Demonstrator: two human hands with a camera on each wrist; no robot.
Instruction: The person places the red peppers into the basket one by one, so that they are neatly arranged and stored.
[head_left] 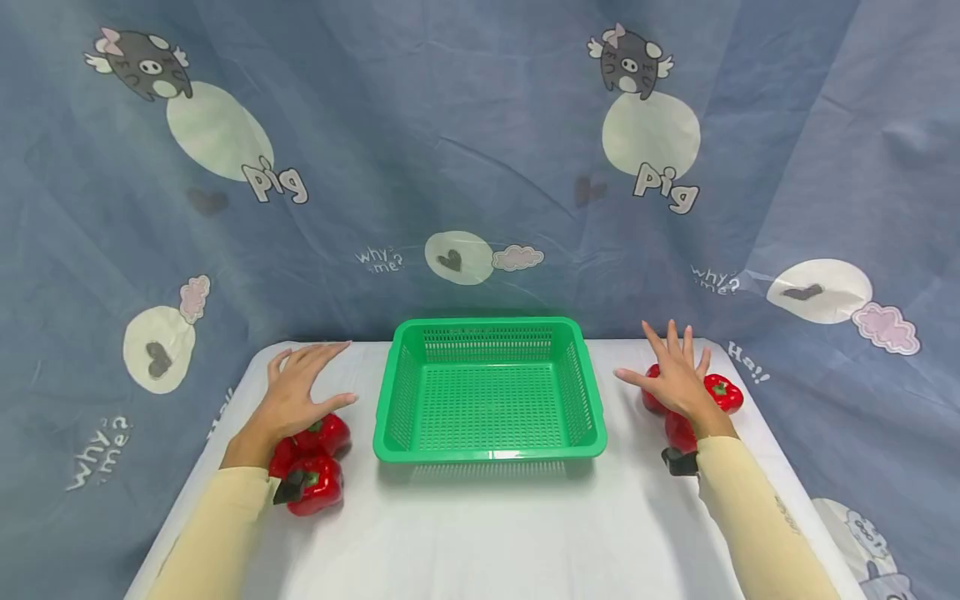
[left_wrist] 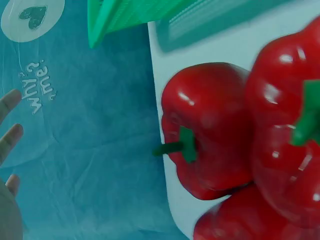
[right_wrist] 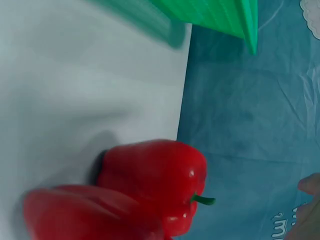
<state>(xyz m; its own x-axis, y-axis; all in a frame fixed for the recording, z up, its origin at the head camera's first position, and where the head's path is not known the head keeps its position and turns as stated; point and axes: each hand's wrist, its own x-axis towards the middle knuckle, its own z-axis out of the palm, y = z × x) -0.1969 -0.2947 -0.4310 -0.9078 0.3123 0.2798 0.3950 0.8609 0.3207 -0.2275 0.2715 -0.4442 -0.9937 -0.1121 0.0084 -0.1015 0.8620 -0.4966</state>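
Note:
On the left side of the table, my left hand [head_left: 294, 402] hovers with fingers extended and thumb spread, holding nothing. Below it lie several glossy red bell peppers [head_left: 321, 493] with green stems, partly covered by the wrist. The left wrist view has these peppers [left_wrist: 210, 115] close up, the hand's fingertips [left_wrist: 9, 142] far off at the left edge. Over on the right, my right hand [head_left: 678, 382] is spread wide above another group of red bell peppers [head_left: 723, 393], hiding part of them. Two peppers [right_wrist: 155, 175] of that group fill the lower right wrist view.
Between the hands, a green plastic basket [head_left: 489, 456] with perforated walls stands on the white table [head_left: 487, 542]; nothing lies in it. A blue printed curtain [head_left: 480, 167] hangs behind the table's back edge. Dark straps [head_left: 678, 462] sit at both wrists.

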